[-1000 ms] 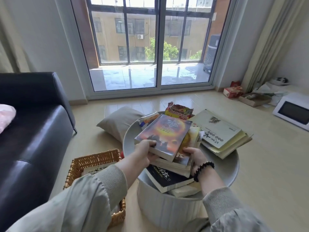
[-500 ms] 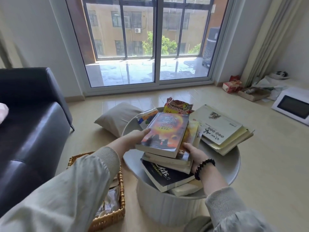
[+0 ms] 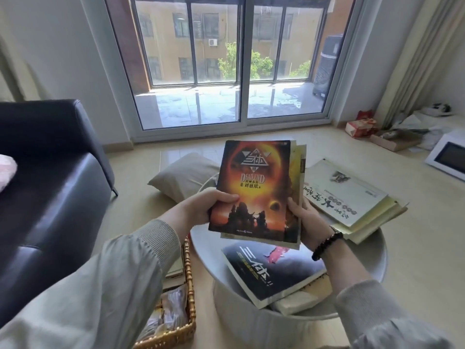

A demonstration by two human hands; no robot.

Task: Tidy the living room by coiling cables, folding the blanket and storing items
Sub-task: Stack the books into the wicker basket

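Observation:
A small stack of books topped by an orange-covered book (image 3: 254, 187) is lifted above the round grey table (image 3: 375, 263), tilted up towards me. My left hand (image 3: 214, 205) grips its lower left edge, thumb over the cover. My right hand (image 3: 304, 220), with a dark bead bracelet, grips the lower right edge of the stack. Below on the table lies a black-covered book (image 3: 271, 270) over another pale book. A pile of pale, large books (image 3: 352, 197) sits on the table's right side.
A wicker basket (image 3: 188, 293) with packets stands on the floor left of the table. A grey cushion (image 3: 183, 175) lies behind the table. A dark sofa (image 3: 50, 177) fills the left. Boxes (image 3: 392, 139) and a white appliance (image 3: 448, 157) sit at the right by the curtain.
Both hands have lifted the top books off the pile and tilted them upright; the black-covered book underneath is now uncovered. The snack bag behind is now hidden.

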